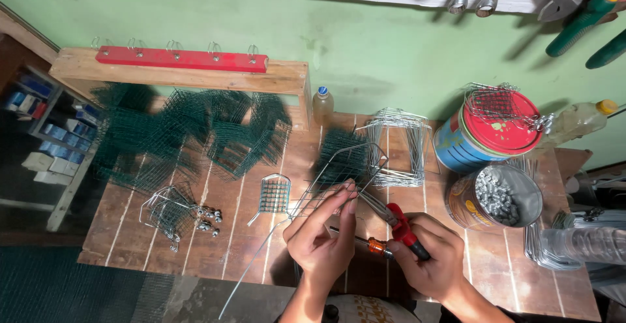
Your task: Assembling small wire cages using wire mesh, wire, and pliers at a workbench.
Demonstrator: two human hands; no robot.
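1. Head view: left hand (321,237) pinches the bent wire frame (339,179) above the wooden bench (215,245); keep it steady.
2. Right hand (435,258) is closed around the red-handled pliers (399,224), tips on the wire; grip square, twist slowly.

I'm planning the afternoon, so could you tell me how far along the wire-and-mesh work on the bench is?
Done: one small meshed frame lies on the wooden bench. In hand: the left hand steadies a wire frame while the right hand works red-handled pliers. Left: a stack of green mesh pieces and bare wire frames.
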